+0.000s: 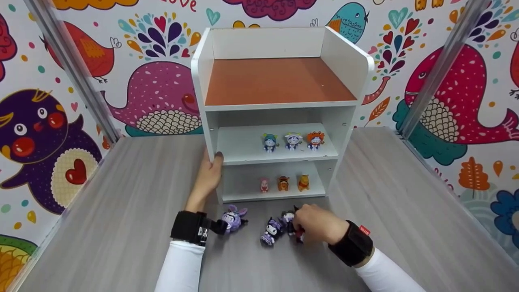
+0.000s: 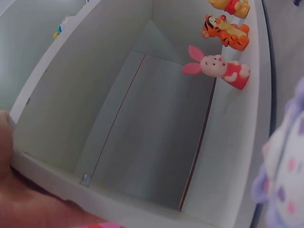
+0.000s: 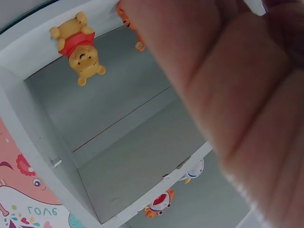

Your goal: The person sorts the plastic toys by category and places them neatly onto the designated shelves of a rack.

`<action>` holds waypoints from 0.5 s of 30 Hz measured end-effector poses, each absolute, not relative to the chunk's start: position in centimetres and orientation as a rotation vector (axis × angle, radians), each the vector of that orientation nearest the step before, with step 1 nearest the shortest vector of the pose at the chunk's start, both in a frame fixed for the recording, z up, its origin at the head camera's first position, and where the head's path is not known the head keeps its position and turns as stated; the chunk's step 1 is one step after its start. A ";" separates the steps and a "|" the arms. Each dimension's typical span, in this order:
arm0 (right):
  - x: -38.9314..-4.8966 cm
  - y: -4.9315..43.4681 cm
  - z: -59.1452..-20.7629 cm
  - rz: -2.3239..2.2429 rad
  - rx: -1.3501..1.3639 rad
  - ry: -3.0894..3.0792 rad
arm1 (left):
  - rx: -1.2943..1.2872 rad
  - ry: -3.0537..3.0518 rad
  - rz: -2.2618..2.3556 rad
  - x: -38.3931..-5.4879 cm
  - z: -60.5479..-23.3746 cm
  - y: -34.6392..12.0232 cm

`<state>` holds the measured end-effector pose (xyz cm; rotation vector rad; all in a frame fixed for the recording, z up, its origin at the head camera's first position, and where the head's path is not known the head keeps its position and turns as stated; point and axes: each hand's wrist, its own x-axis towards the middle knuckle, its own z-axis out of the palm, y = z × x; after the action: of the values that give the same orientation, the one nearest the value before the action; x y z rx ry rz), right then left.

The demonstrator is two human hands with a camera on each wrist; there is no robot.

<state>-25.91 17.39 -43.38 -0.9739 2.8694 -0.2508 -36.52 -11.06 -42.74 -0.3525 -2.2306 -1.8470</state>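
Observation:
My left hand grips the left side panel of a small white shelf unit, thumb on its front edge. In the left wrist view, part of that hand shows against the panel. My right hand, fingers curled, pinches a dark and reddish figurine just in front of the unit; the hand hides most of it. Touching or close beside it are a black-and-white figurine and a purple-and-black figurine. A lilac eared figurine stands near my left wrist.
Three character figurines, with an orange-maned one at right, stand on the middle shelf. Below are piglet, tiger and yellow bear figurines. The unit's top has a brown board. Patterned walls surround the grey table.

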 end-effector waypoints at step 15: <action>-26.0 17.9 -42.1 -0.258 -1.008 2.786 | -0.353 -2.233 -1.869 -36.3 -42.5 -11.0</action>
<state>-26.03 17.91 -42.10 -1.0079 2.7864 -0.2581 -36.35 -11.04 -42.54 -0.3534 -2.2330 -1.8689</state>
